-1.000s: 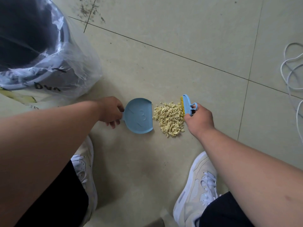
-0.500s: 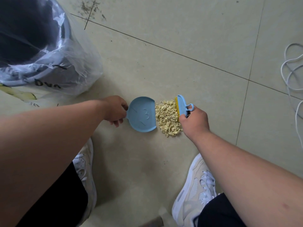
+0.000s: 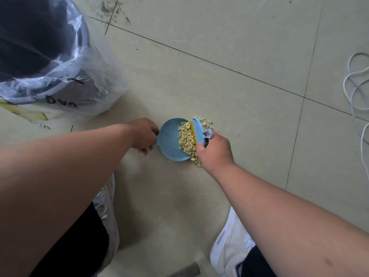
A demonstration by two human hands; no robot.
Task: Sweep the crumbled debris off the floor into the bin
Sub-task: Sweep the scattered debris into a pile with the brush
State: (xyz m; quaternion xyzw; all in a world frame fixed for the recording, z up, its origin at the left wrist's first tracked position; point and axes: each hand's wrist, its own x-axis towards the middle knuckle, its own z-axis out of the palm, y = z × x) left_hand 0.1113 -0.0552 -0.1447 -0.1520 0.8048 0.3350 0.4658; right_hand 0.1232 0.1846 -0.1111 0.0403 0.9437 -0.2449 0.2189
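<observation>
Left hand (image 3: 142,135) is gripping round blue plastic dustpan (image 3: 169,143). Right hand (image 3: 214,150) is gripping brush (image 3: 198,131), yellow bristles pressing crumbly debris (image 3: 186,139) at pan's edge.

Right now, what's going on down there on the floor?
A person is crouched over a tiled floor, sweeping up crumbs. The left hand holds a small blue dustpan flat on the tiles, and the right hand grips a little blue brush at the pan's edge. Part of the yellowish crumbs sits in the pan; some lie outside behind the brush and near the wrist. A bin lined with clear plastic stands to the left.
</observation>
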